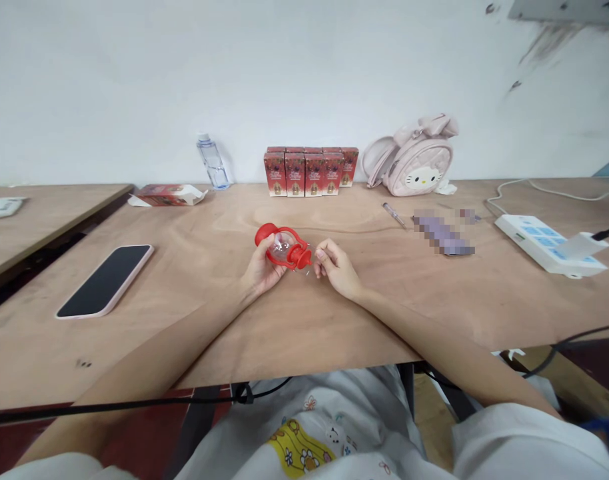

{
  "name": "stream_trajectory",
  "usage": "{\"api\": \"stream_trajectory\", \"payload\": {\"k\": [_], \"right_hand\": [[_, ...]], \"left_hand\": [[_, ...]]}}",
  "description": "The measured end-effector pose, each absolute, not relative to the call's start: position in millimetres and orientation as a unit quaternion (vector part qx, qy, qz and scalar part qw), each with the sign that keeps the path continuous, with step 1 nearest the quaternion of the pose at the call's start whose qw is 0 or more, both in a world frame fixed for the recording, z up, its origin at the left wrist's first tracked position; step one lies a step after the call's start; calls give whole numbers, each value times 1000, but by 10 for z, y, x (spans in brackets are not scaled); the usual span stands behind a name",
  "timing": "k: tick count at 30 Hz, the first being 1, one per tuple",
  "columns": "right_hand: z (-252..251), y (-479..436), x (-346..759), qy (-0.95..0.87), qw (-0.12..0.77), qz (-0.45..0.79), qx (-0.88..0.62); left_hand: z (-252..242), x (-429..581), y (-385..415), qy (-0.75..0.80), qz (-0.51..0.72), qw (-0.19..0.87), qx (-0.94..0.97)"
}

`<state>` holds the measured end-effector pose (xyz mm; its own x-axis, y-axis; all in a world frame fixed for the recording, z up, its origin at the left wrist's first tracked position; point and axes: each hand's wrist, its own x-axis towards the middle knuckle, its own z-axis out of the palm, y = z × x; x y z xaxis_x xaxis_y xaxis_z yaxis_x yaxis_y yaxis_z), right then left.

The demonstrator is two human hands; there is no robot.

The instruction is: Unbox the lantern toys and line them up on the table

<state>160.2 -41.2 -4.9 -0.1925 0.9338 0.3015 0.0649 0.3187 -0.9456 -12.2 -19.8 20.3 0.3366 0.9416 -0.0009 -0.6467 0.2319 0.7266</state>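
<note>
A small red lantern [283, 246] with a clear globe lies tilted in my left hand [264, 268], its red base up at the left and its capped top pointing right. My left thumb and fingers are wrapped around the base end and the globe. Just right of the lantern's top, my right hand [336, 268] is closed, with thumb and fingertips pinched together. A few thin, pale wire-like bits show between the lantern's top and these fingertips, too fine to make out. Whatever the right fingers hold is hidden.
Several red printed boxes [304, 175] stand by the wall, between a clear bottle [213, 163] and a pink bag [419, 163]. An opened box [167, 195] lies left, above a phone [106, 281]. A pen [394, 215], a blurred purple item [442, 233] and a power strip [549, 243] are right.
</note>
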Motion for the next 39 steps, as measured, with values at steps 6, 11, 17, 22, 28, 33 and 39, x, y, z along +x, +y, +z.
{"api": "stream_trajectory", "payload": {"k": [6, 11, 17, 22, 28, 33, 39], "right_hand": [[-87, -325, 1625, -629, 495, 487, -350], [-72, -283, 1673, -599, 482, 526, -365], [-57, -258, 1689, -533, 505, 558, -386], [-33, -197, 1735, -472, 581, 527, -402], [23, -146, 1888, -474, 654, 432, -401], [49, -308, 1915, -655, 604, 250, -380], [43, -516, 1774, -865, 428, -35, -259]], "left_hand": [[185, -137, -192, 237, 542, 752, 292], [167, -164, -154, 245, 569, 746, 245], [136, -187, -96, 289, 607, 686, 276], [85, -153, -89, 338, 625, 612, 348], [64, -131, -132, 443, 568, 483, 499], [-22, -160, -118, 505, 511, 343, 605], [-46, -183, -163, 466, 478, 293, 685]]}}
